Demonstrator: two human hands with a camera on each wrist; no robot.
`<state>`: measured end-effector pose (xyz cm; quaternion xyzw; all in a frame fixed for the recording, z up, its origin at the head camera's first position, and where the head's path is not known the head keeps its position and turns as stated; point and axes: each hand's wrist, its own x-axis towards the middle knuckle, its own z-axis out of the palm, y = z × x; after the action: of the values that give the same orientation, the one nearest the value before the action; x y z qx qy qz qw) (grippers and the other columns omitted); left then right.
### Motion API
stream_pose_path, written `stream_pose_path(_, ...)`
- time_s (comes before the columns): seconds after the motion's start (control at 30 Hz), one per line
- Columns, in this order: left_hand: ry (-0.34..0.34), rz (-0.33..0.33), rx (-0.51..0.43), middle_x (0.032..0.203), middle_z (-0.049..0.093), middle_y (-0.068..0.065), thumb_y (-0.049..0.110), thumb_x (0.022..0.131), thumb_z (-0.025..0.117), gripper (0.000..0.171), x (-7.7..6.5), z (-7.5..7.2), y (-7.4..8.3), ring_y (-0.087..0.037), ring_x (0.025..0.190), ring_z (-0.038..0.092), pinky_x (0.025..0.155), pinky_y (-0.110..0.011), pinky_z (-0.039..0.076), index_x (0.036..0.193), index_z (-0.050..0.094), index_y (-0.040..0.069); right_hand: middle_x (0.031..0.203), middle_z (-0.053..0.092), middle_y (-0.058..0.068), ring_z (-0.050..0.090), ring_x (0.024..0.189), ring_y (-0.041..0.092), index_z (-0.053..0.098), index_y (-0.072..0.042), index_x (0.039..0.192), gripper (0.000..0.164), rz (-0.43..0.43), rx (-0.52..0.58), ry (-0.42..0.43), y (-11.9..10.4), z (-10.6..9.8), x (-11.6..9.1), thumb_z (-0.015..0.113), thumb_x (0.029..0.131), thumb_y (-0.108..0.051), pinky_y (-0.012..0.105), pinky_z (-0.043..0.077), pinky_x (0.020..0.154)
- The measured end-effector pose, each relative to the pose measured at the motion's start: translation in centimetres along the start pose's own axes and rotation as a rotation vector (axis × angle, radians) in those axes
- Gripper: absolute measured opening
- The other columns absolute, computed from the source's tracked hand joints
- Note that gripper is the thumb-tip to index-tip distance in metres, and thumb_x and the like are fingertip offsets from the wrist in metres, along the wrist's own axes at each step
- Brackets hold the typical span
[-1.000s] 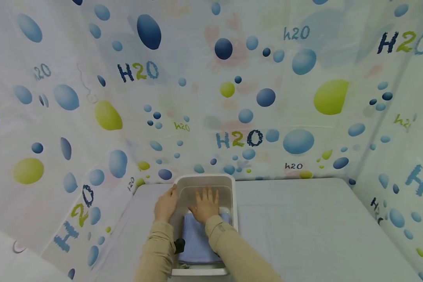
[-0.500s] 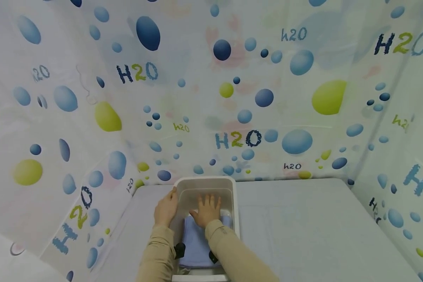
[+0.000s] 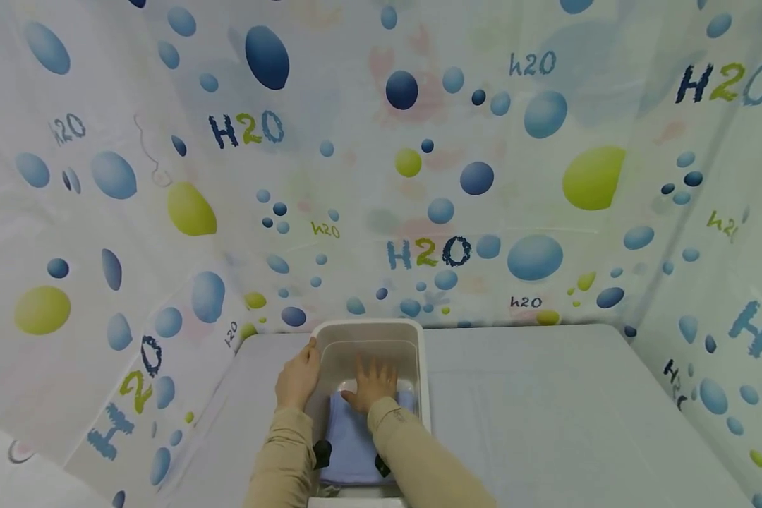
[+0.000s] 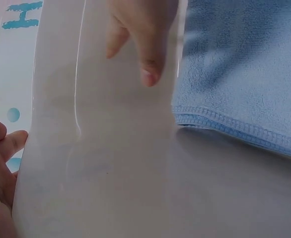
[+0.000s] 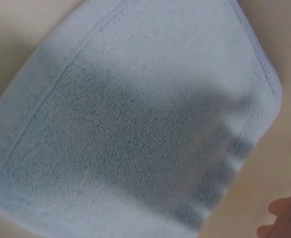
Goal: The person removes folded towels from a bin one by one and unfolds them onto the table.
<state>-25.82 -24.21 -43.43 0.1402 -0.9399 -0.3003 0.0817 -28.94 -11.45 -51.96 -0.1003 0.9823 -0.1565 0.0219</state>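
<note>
A light-coloured plastic bin (image 3: pixel 422 367) lies before me with its long side pointing away. In it is a folded blue towel (image 3: pixel 352 451), with stitched edges showing in the left wrist view. My left hand (image 3: pixel 297 379) grips the bin's left side near the far corner; its fingers (image 4: pixel 11 146) are at the outer edge in the left wrist view. My right hand (image 3: pixel 375 384) is inside the bin, fingers spread and straight, over the towel's far end. The right wrist view shows the towel (image 5: pixel 135 109) with shadows across it and some right-hand fingers (image 5: pixel 287 213) at the right edge.
The bin stands on a table with a white cover (image 3: pixel 527 409) that stretches to the right. A patterned curtain (image 3: pixel 355 92) closes off the back and both sides. Small black wrist devices (image 3: pixel 322 454) sit under both forearms.
My right hand has drawn a little toward me inside the bin, fingers still spread. The bin and towel sit slightly nearer. My left hand keeps its place on the bin's side.
</note>
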Motion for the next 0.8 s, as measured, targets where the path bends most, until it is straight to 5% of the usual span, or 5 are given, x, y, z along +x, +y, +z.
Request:
stream_pose_path(0.2, -0.009, 0.009, 0.003, 0.141, 0.044, -0.015, 0.035, 0.098, 0.022, 0.049, 0.1, 0.0, -0.1, -0.052, 0.116, 0.048, 0.091, -0.062, 0.041, 0.142, 0.04, 0.021, 0.154, 0.028, 0.005, 0.023, 0.142, 0.032, 0.031, -0.027, 0.145, 0.071, 0.029, -0.069, -0.16, 0.3, 0.6, -0.7, 0.049, 0.085, -0.061, 0.052, 0.022, 0.113)
stream_pose_path(0.43, 0.0, 0.014, 0.014, 0.139, 0.046, -0.018, 0.035, 0.098, 0.022, 0.049, -0.1, -0.3, -0.6, -0.053, 0.115, 0.049, 0.09, -0.062, 0.041, 0.142, 0.039, 0.02, 0.149, 0.036, 0.007, 0.027, 0.141, 0.034, 0.038, -0.023, 0.142, 0.074, 0.123, -0.049, -0.373, -1.3, -2.9, -3.4, 0.053, 0.082, -0.063, 0.049, 0.022, 0.114)
stream_pose_path(0.8, -0.026, 0.019, 0.008, 0.142, 0.043, -0.016, 0.035, 0.098, 0.021, 0.05, 0.0, -0.1, -0.2, -0.051, 0.118, 0.047, 0.091, -0.063, 0.04, 0.143, 0.036, 0.021, 0.143, 0.043, 0.011, 0.029, 0.139, 0.035, 0.04, -0.017, 0.14, 0.073, 0.096, -0.067, -0.371, -1.2, -4.2, -4.3, 0.059, 0.081, -0.057, 0.048, 0.02, 0.115)
